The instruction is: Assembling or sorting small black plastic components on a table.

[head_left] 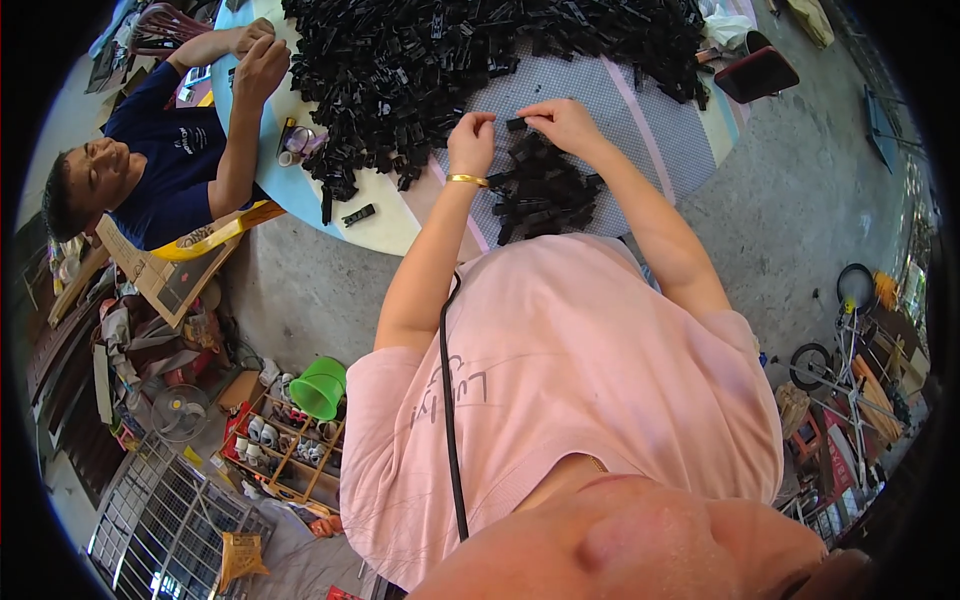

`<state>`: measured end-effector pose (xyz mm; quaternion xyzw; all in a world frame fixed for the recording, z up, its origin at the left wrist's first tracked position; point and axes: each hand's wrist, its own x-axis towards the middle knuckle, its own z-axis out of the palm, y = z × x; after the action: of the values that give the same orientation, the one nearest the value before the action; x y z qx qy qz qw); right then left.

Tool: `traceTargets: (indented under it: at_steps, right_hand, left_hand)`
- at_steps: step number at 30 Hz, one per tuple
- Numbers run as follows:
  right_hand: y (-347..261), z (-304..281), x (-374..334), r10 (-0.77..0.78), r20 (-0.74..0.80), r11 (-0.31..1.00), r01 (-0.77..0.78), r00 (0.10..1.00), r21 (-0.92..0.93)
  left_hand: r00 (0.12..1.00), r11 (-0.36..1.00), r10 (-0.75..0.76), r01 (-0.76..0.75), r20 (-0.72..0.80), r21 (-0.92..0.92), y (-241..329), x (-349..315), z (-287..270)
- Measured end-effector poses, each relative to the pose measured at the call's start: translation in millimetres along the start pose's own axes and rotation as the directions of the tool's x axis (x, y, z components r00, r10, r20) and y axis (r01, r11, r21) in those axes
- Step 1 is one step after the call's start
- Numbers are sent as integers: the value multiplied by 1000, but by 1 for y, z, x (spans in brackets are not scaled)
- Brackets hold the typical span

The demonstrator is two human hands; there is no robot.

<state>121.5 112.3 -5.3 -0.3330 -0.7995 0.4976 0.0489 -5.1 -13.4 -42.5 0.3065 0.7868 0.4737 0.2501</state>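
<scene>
My right hand (563, 126) pinches a small black plastic piece (516, 125) between thumb and fingertips, above the table. To its left, my left hand (470, 143) is closed with its fingertips together; what they hold, if anything, is too small to make out. A gold bangle (467, 180) circles the left wrist. Between my forearms, close to my body, lies a small pile of black plastic pieces (548, 190). A much larger heap of similar black parts (400, 75) spreads beyond my hands, over the far side of the round table (385, 225).
At the left, a person in a navy shirt (165, 170) sits with raised hands at the table. One loose black part (358, 215) lies near the table's edge. A dark phone-like slab (757, 75) is at the right edge. A green bucket (319, 388) stands behind me.
</scene>
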Motion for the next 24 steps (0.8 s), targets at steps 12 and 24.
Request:
traceTargets:
  at_steps: [12,24]
  right_hand:
    - [1,5,4,62,-32,997,-63,998,-39]
    - [-5,3,14,328,90,932,-337,940,134]
  left_hand:
    - [921,948,-247,167,300,271,26,16,-4]
    - [790,868,-496,438,361,233,52,25,-3]
